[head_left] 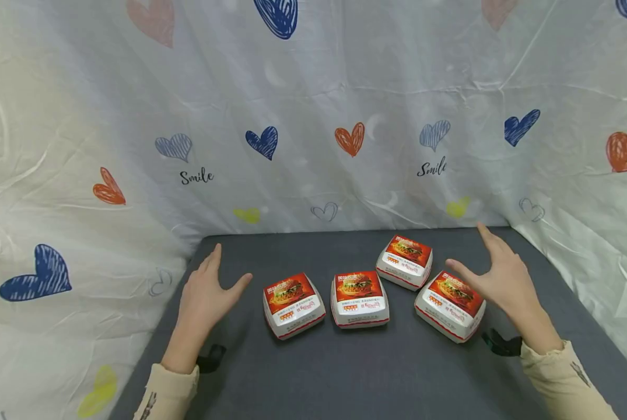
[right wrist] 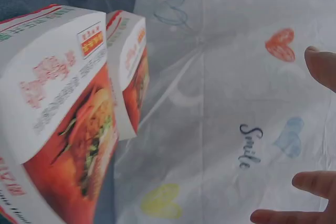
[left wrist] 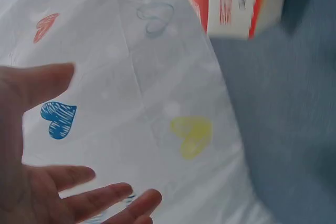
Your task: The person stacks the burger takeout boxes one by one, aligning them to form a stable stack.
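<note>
In the head view my left hand [head_left: 206,303] is raised at the left of the table, fingers straight and thumb spread, holding nothing. The leftmost burger box [head_left: 294,305], white with a red burger picture on its lid, is nearest to it. My right hand [head_left: 507,283] is spread the same way at the right, its thumb close to the rightmost burger box [head_left: 450,306]. Behind that one sits a further burger box [head_left: 405,262], set at an angle. Another burger box [head_left: 360,299] stands in the middle. All lids are closed. The right wrist view shows the rightmost box large.
A dark grey table [head_left: 355,373] bears the boxes. Behind and beside it hangs a white cloth [head_left: 303,70] printed with hearts and "Smile". Dark wrist straps [head_left: 211,358] show below the hands, next to cream sleeves [head_left: 567,379].
</note>
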`<state>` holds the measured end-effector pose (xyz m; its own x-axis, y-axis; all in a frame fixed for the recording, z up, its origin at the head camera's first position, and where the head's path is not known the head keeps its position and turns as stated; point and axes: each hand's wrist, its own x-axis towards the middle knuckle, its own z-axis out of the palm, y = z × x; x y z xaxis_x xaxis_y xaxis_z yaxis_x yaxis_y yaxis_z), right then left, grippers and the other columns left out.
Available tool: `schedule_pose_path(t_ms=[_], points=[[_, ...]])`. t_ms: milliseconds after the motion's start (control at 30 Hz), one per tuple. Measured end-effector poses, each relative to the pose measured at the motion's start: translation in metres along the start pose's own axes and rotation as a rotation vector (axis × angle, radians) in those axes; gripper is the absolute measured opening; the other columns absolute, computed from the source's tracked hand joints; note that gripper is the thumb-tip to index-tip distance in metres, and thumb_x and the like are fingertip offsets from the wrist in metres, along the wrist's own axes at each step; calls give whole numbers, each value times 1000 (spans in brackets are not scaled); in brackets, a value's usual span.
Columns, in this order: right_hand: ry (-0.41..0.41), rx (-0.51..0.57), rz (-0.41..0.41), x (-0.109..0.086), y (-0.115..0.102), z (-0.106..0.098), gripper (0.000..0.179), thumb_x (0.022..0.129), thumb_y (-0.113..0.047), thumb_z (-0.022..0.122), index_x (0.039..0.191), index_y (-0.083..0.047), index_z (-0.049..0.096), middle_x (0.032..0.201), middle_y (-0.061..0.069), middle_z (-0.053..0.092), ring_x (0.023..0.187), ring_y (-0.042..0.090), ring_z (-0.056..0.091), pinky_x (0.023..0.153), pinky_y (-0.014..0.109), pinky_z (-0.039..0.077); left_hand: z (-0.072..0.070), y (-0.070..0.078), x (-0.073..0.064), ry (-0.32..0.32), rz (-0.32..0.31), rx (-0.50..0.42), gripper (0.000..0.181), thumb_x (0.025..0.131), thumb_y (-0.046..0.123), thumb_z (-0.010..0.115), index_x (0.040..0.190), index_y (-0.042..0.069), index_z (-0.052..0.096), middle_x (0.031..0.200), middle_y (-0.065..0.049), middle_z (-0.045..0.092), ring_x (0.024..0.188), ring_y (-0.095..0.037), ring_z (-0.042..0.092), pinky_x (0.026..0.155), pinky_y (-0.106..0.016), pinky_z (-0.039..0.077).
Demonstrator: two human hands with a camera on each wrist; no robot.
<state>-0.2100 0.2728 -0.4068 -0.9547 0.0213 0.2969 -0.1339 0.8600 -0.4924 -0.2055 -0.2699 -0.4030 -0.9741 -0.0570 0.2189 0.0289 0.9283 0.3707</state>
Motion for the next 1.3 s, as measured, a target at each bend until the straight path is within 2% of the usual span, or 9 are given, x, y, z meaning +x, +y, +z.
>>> schedule_pose_path(t_ms=[100, 200, 300, 433, 600, 767, 867, 1033, 1300], points=[[15, 69, 21, -9, 10, 2, 107, 93, -61, 74, 172, -14, 18, 164, 32, 36, 145, 59, 37, 104, 80, 33, 8, 0, -5, -40, -60, -152, 103, 99, 63, 64, 170, 4, 18, 163, -30, 38, 124, -48, 58, 94, -61, 51], [12, 127, 48, -20, 22, 10, 106, 94, -57, 74, 172, -13, 17, 162, 33, 38, 144, 60, 37, 102, 80, 33, 22, -1, -11, -80, -111, -265, 101, 99, 64, 64, 171, 8, 19, 164, -23, 41, 110, -34, 63, 81, -48, 53], [0, 157, 75, -32, 32, 21, 107, 94, -53, 75, 171, -9, 15, 159, 35, 39, 142, 61, 37, 101, 79, 34, 41, -2, -19, -107, -143, -352, 100, 99, 62, 66, 171, 11, 19, 168, -17, 37, 116, -33, 60, 84, -47, 52], [-36, 169, 115, -46, 41, 32, 113, 93, -52, 76, 169, 0, 12, 162, 38, 33, 144, 61, 34, 103, 79, 34, 64, -4, -27, -144, -167, -417, 105, 96, 60, 72, 172, 12, 18, 168, -18, 35, 124, -34, 56, 93, -54, 50], [-73, 165, 131, -55, 47, 41, 120, 91, -53, 80, 169, 3, 8, 162, 40, 29, 145, 62, 31, 106, 80, 31, 81, -5, -33, -183, -167, -451, 112, 91, 56, 79, 172, 11, 15, 162, -24, 40, 126, -38, 54, 88, -51, 51], [-60, 159, 127, -66, 52, 48, 122, 87, -50, 85, 167, 7, 12, 161, 40, 32, 145, 61, 33, 106, 79, 31, 91, -5, -33, -216, -135, -454, 123, 85, 57, 85, 172, 12, 10, 169, -22, 30, 118, -34, 53, 81, -42, 49], [-53, 161, 125, -72, 57, 52, 122, 85, -48, 86, 167, 7, 14, 161, 39, 32, 144, 61, 33, 106, 78, 32, 96, -4, -32, -216, -123, -434, 126, 82, 57, 87, 172, 11, 11, 166, -20, 35, 113, -30, 53, 82, -41, 45], [-49, 154, 114, -78, 63, 60, 121, 83, -47, 89, 165, 8, 19, 160, 39, 34, 143, 61, 35, 105, 78, 33, 100, -1, -32, -204, -109, -426, 128, 80, 55, 90, 172, 10, 13, 148, -20, 50, 110, -29, 52, 83, -43, 43], [-57, 153, 119, -85, 65, 73, 124, 78, -47, 93, 165, 7, 23, 159, 40, 35, 142, 62, 36, 106, 78, 33, 111, -2, -33, -180, -95, -462, 127, 78, 50, 93, 172, 13, 16, 147, -16, 51, 115, -29, 50, 92, -46, 43]])
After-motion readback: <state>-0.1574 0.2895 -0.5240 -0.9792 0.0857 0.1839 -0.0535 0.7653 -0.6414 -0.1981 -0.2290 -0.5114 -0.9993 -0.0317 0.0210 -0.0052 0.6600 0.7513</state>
